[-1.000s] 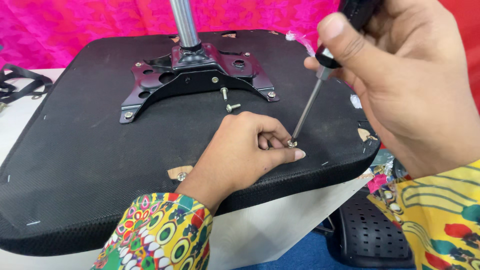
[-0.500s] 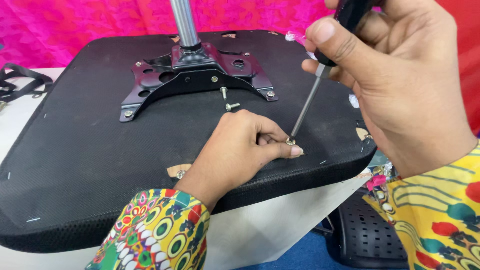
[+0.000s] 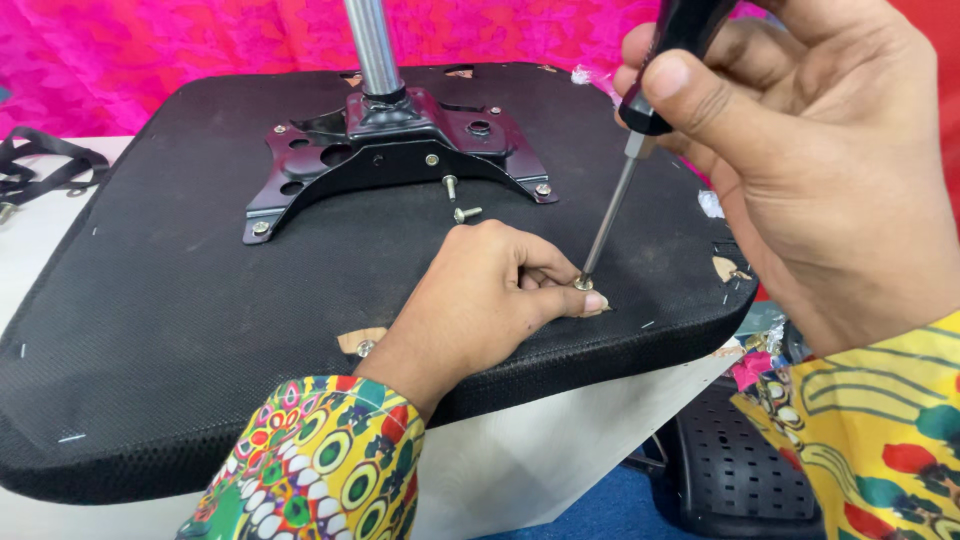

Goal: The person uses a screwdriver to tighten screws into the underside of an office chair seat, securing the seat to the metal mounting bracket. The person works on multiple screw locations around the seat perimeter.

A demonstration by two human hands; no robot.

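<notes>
While the left hand pinches a small screw between thumb and forefinger at the centre right of the frame, its grip closed on the screw to keep it upright on the black seat pad, the right hand wraps shut around the black handle of a screwdriver in the upper right. The shaft slants down and left so its tip sits in the screw head, touching it. Behind, at upper centre, a black metal bracket carries a steel post. Two loose screws lie just in front of the bracket, within easy reach. The pad rests on a white tabletop, underside up for access.
</notes>
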